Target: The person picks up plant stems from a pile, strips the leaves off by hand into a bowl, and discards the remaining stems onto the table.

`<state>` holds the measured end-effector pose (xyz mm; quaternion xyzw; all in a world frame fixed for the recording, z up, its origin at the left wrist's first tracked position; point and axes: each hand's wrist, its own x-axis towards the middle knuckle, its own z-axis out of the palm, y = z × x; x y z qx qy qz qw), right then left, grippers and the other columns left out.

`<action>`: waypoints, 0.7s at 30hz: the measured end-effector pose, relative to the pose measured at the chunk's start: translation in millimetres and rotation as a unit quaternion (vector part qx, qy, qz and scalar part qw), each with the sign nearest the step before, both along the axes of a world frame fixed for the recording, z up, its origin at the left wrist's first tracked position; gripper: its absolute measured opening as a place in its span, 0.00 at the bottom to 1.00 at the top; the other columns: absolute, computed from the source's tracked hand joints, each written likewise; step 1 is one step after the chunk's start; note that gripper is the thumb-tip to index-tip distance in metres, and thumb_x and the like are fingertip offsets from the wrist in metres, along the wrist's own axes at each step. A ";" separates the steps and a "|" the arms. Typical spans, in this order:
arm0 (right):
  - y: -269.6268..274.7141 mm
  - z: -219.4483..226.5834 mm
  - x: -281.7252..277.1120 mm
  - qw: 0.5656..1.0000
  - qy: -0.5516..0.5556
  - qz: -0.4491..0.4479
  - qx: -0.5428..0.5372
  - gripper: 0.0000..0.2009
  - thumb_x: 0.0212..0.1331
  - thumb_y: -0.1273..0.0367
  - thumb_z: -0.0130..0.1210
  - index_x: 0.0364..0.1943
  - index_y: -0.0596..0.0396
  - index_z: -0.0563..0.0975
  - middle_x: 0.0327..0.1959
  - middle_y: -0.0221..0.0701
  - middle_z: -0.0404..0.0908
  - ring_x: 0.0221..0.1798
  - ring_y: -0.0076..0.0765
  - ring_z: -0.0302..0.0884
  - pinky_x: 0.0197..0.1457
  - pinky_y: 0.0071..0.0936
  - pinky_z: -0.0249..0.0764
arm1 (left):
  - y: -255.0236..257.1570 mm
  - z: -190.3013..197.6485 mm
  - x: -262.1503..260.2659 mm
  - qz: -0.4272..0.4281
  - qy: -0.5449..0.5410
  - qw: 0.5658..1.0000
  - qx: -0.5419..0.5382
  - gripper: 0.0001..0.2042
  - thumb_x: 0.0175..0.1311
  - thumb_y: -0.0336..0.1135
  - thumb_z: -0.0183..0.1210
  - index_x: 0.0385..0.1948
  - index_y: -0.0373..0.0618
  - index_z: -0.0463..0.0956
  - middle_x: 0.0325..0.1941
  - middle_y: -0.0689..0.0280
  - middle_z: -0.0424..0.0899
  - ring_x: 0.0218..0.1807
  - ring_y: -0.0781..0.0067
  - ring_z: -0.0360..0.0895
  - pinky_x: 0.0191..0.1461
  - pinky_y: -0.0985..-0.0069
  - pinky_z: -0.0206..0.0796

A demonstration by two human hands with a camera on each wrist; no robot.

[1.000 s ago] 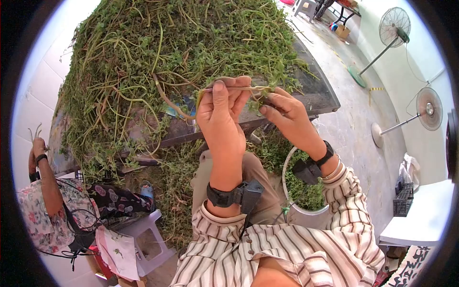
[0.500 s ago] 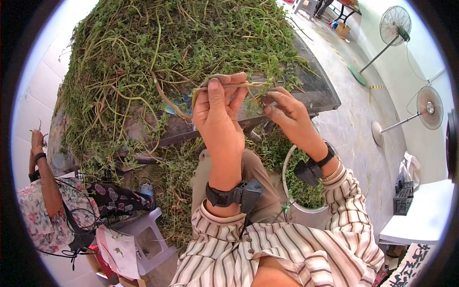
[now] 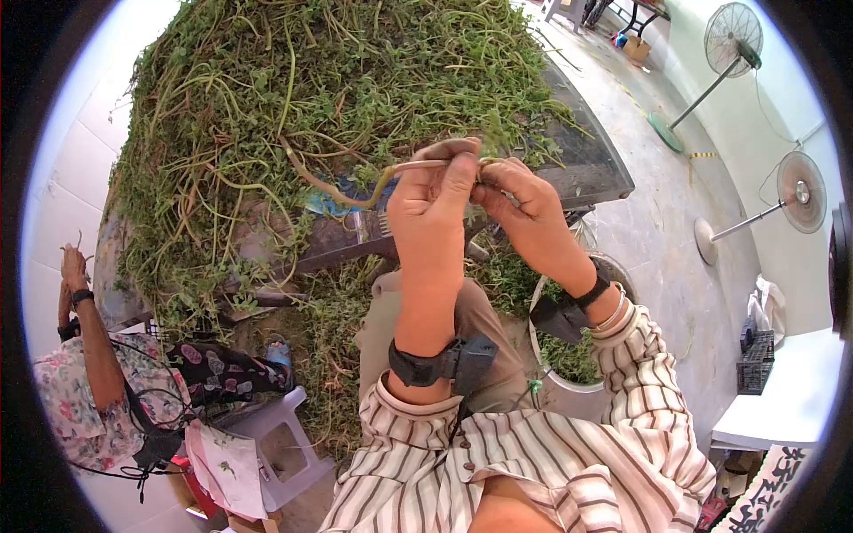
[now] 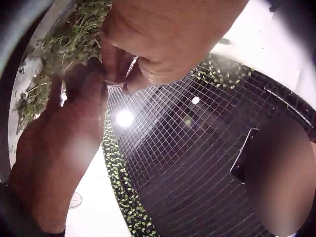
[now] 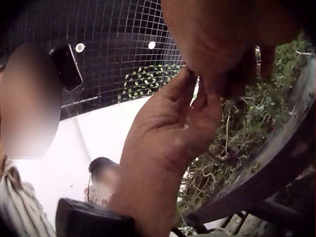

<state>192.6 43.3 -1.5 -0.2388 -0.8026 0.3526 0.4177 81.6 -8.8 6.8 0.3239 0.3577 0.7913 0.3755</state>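
In the head view, my left hand [image 3: 431, 209] grips a long pale stem [image 3: 388, 178] whose bent end hangs to the left, over the table's near edge. My right hand [image 3: 531, 209] pinches the stem's other end close to the left fingertips, where some green leaf shows. In the left wrist view the left hand [image 4: 168, 34] and right hand [image 4: 61, 143] meet at the fingertips. The right wrist view shows the same meeting of right hand [image 5: 168, 123] and left hand [image 5: 222, 34]; the stem is mostly hidden there.
A large heap of green plants [image 3: 338, 80] covers the dark table [image 3: 595, 151]. Below stands a round container [image 3: 573, 360] of greens. Another person's hand [image 3: 74, 266] is at the far left, near a plastic stool [image 3: 280, 440]. Two fans [image 3: 800, 194] stand at the right.
My left hand has moved right with the stem, and the fingertips of both hands are now close together. More of the bent stem shows left of the hand.
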 end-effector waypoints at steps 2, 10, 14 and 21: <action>-1.5 5.5 0.4 0.997 -0.027 -0.013 0.077 0.08 0.53 0.76 0.52 0.38 0.61 0.74 0.35 0.40 0.76 0.39 0.44 0.71 0.43 0.32 0.67 | -0.5 -3.6 0.1 0.007 0.035 0.999 -0.010 0.08 0.61 0.32 0.55 0.36 0.38 0.77 0.36 0.65 0.81 0.38 0.78 0.76 0.43 0.81 0.68; -9.8 5.2 12.6 0.997 -0.023 -0.061 0.027 0.11 0.55 0.78 0.48 0.43 0.61 0.72 0.38 0.43 0.76 0.42 0.47 0.72 0.46 0.33 0.68 | -4.1 2.4 0.5 0.027 0.060 0.997 -0.050 0.07 0.60 0.33 0.57 0.35 0.39 0.78 0.30 0.68 0.81 0.30 0.82 0.76 0.36 0.84 0.67; -10.0 10.6 20.6 0.997 -0.045 -0.054 0.035 0.12 0.56 0.77 0.48 0.45 0.61 0.71 0.39 0.44 0.75 0.43 0.48 0.72 0.47 0.31 0.68 | -3.7 1.5 1.3 0.035 0.049 0.997 -0.044 0.09 0.62 0.35 0.56 0.36 0.40 0.78 0.30 0.68 0.81 0.30 0.81 0.77 0.35 0.83 0.69; -11.8 8.9 22.4 0.996 -0.053 -0.063 0.016 0.11 0.57 0.75 0.48 0.44 0.62 0.71 0.35 0.45 0.74 0.36 0.50 0.73 0.41 0.32 0.69 | -2.4 1.1 2.4 0.019 0.033 0.999 -0.037 0.10 0.64 0.35 0.53 0.38 0.39 0.76 0.37 0.64 0.80 0.37 0.77 0.78 0.36 0.79 0.73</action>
